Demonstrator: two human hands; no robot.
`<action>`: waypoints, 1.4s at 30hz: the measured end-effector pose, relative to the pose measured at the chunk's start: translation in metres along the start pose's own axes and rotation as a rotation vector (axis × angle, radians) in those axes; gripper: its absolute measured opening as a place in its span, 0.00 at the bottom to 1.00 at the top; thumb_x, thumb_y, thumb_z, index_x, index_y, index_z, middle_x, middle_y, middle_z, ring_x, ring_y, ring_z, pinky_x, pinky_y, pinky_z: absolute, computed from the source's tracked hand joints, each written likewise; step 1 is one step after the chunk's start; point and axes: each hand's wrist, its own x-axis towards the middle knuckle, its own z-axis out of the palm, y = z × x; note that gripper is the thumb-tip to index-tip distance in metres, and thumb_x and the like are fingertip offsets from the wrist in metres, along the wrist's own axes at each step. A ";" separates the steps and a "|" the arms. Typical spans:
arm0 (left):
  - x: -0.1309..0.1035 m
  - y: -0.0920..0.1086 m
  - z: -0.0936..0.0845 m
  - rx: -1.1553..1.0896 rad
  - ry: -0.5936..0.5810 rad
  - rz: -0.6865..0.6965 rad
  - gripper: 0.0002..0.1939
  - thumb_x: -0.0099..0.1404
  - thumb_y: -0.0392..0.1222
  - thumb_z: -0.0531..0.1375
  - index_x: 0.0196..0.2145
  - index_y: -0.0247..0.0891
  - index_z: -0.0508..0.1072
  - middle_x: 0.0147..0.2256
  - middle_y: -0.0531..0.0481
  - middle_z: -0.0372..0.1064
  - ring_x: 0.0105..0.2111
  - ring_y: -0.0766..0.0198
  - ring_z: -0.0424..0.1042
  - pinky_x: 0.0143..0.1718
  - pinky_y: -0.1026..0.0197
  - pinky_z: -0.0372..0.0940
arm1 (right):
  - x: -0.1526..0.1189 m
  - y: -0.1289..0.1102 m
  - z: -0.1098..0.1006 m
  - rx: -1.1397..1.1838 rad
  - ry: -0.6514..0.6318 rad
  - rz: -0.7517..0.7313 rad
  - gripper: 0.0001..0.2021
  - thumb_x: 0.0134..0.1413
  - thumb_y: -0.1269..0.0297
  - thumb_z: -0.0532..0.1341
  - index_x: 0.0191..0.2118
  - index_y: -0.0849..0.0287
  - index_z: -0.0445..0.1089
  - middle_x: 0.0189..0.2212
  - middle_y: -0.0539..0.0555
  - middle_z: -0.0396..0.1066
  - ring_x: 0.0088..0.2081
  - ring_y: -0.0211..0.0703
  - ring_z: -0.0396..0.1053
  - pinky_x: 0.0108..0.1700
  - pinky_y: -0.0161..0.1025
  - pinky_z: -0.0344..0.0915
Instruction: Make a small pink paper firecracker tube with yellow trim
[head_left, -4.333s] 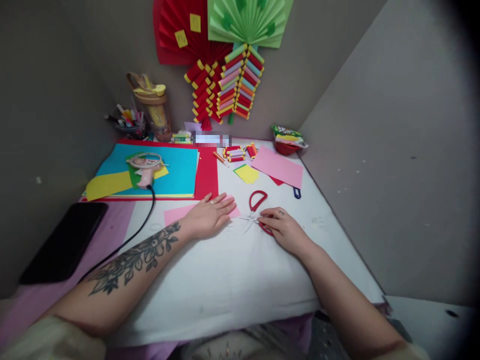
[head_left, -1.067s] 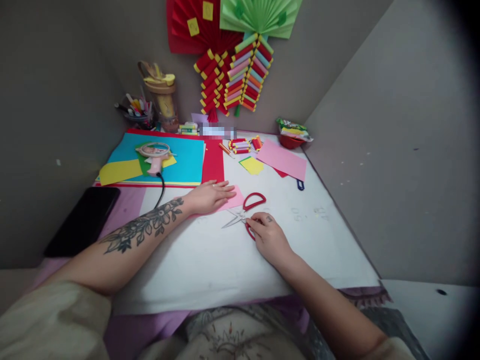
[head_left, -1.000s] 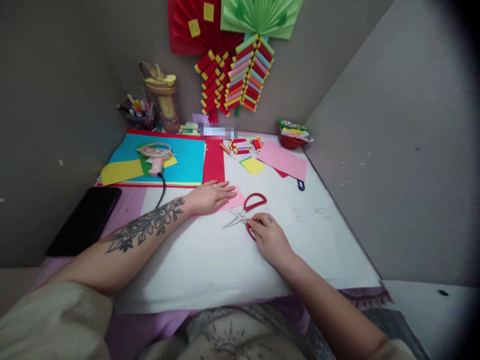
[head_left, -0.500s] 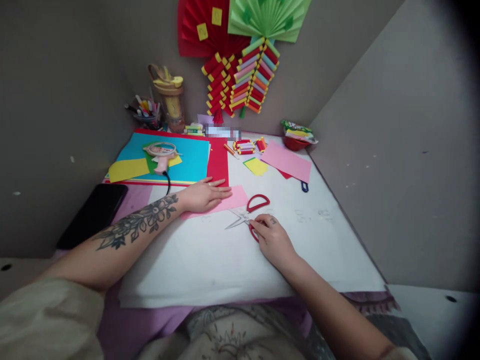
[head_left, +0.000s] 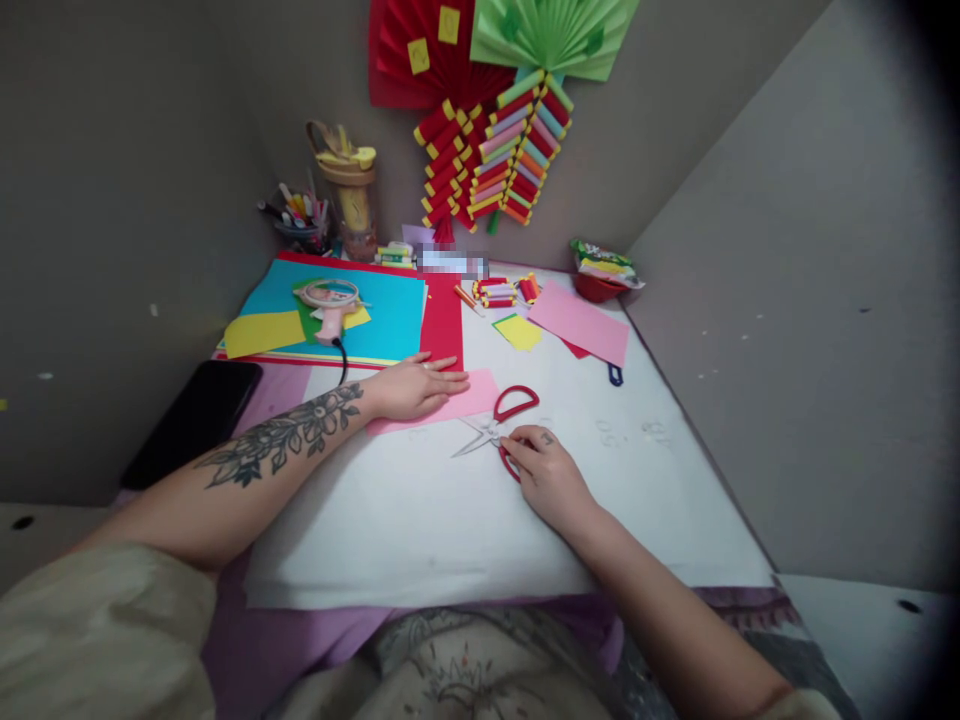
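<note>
The red-handled scissors [head_left: 489, 432] lie with blades spread beside a flat pink paper strip [head_left: 474, 393] on white.

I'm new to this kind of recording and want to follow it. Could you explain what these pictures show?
There is no robot here. A person works with bare hands, and every picture comes from one camera on their head, looking forward and down, so both arms reach away from you.

The left hand lies flat on a pink sheet. The fingers of the right hand hold the scissors by one red handle, with the blades apart.

All this is on a table with a white cover. To the left are blue paper and a pink gadget with a black cord. Farther back is a red bowl, and paper decorations hang on the wall.
</note>
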 end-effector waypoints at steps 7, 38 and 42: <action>0.000 0.001 -0.001 0.007 -0.002 -0.006 0.23 0.69 0.44 0.41 0.60 0.51 0.54 0.61 0.55 0.51 0.63 0.60 0.43 0.61 0.47 0.37 | 0.005 -0.004 0.001 -0.003 0.000 -0.030 0.18 0.51 0.81 0.51 0.42 0.60 0.72 0.37 0.60 0.67 0.40 0.47 0.64 0.40 0.45 0.68; 0.000 0.000 0.001 0.001 -0.012 0.003 0.24 0.68 0.43 0.43 0.61 0.52 0.52 0.62 0.55 0.50 0.63 0.60 0.42 0.61 0.47 0.35 | 0.022 -0.003 0.006 0.063 -0.122 -0.157 0.20 0.49 0.83 0.50 0.44 0.61 0.71 0.38 0.60 0.67 0.40 0.45 0.64 0.40 0.42 0.68; 0.000 -0.001 0.002 0.005 -0.008 0.007 0.24 0.68 0.42 0.43 0.61 0.52 0.51 0.62 0.56 0.50 0.63 0.60 0.42 0.61 0.47 0.36 | 0.023 -0.005 0.008 0.066 -0.116 -0.156 0.19 0.50 0.82 0.50 0.43 0.62 0.71 0.38 0.61 0.67 0.40 0.45 0.64 0.40 0.42 0.68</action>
